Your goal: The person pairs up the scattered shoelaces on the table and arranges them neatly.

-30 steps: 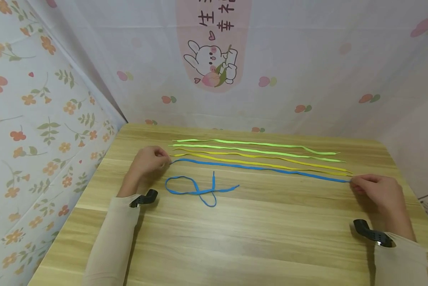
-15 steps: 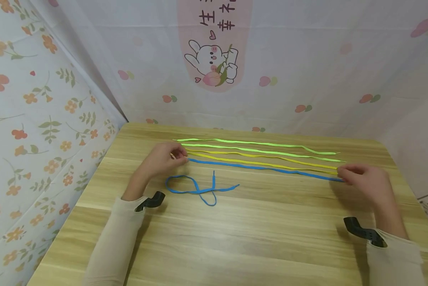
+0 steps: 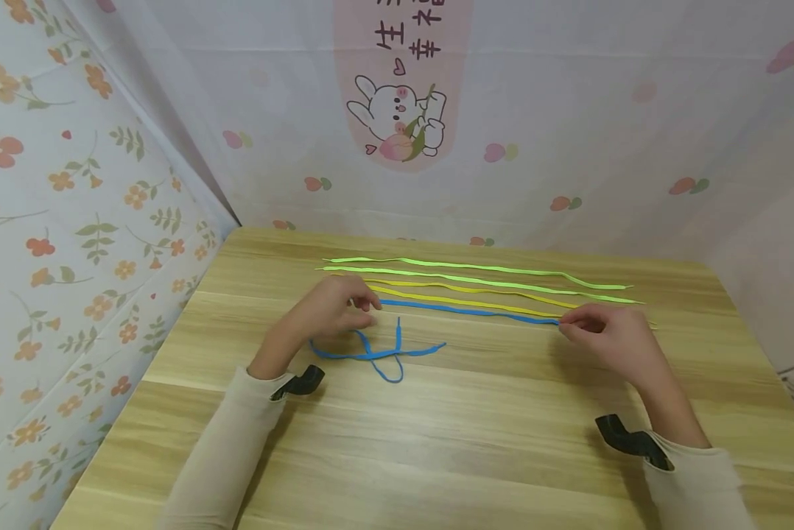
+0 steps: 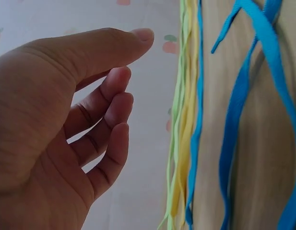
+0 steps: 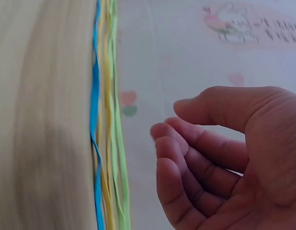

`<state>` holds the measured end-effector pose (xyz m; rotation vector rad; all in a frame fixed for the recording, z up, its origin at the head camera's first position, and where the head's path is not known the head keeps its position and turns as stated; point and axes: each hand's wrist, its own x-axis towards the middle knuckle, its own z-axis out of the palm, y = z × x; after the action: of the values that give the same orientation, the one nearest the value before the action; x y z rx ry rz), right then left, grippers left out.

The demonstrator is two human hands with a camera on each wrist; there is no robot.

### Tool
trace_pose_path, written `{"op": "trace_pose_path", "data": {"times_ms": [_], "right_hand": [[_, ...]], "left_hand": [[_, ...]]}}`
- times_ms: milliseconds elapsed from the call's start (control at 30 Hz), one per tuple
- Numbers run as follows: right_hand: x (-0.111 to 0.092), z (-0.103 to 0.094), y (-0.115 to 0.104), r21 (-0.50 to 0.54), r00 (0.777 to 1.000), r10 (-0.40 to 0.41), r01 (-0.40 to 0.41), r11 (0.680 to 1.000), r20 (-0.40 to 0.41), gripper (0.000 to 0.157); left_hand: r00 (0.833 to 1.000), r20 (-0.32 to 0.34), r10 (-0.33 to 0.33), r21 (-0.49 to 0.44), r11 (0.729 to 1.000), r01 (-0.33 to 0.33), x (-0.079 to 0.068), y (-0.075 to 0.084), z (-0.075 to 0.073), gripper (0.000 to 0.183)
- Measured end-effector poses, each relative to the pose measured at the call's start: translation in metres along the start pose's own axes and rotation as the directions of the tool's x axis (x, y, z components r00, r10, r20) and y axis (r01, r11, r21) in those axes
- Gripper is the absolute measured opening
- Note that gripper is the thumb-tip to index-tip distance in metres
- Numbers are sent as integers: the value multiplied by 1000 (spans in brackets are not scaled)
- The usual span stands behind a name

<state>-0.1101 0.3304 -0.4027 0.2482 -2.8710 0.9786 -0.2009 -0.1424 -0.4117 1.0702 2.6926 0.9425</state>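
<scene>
My left hand point(image 3: 331, 308) hovers over the table, fingers loosely bent and holding nothing. Beneath it lies a bunched blue shoelace point(image 3: 377, 357), its left loop partly hidden by the hand. A second blue shoelace point(image 3: 463, 311) stretches straight across the table, both ends hidden behind the hands. Over that lace's right part is my right hand point(image 3: 612, 335); the right wrist view shows nothing between its relaxed fingers point(image 5: 169, 175). Behind the straight blue lace run two yellow shoelaces point(image 3: 437, 285), roughly parallel to it. Two light green shoelaces point(image 3: 476, 266) lie farthest back.
The wooden table point(image 3: 403, 456) meets a white printed curtain point(image 3: 556, 118) just behind the laces. A floral cloth point(image 3: 72, 243) hangs along the left side. Black wrist-camera mounts point(image 3: 304, 380) stick out from both sleeves.
Both hands have let go of the straight blue shoelace's ends and moved inward, the left hand to the right and the right hand to the left. The laces stay in place.
</scene>
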Motion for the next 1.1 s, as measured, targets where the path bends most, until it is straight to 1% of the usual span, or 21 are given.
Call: {"op": "trace_pose_path", "data": {"times_ms": [133,233,300,400,533,633,767,867,1000,1100], "right_hand": [[1,13,-14,-23,997,-49,50,998,53,12],[2,21,-25,-26,993,-66,68,997,94,13],[2,26,-32,-25,991,-79,83,996,112,12],[2,34,-42,-15,986,-105,108,994,129,9],[3,44,-51,-1,978,-152,154,988,141,6],[3,52,-56,5,972,-179,180,984,151,7],[7,62,-61,-19,963,-210,216,976,168,7],[13,70,-67,-29,950,-256,266,964,181,8],[21,82,-75,-9,924,-322,331,944,208,9],[28,91,-80,-3,908,-346,357,934,236,11]], "left_hand": [[1000,26,10,24,1000,-10,2,2,5,16],[999,52,9,29,1000,-10,3,3,9,19],[997,78,5,39,999,-8,4,3,12,21],[994,112,1,78,997,-10,4,5,15,23],[990,143,12,124,992,-30,6,6,19,24],[986,163,30,135,989,-53,8,7,22,24],[981,185,61,173,980,-93,12,9,25,23],[976,203,78,222,967,-123,16,11,25,23],[966,242,90,276,948,-157,21,13,24,24],[957,273,95,314,932,-182,25,14,24,24]]}}
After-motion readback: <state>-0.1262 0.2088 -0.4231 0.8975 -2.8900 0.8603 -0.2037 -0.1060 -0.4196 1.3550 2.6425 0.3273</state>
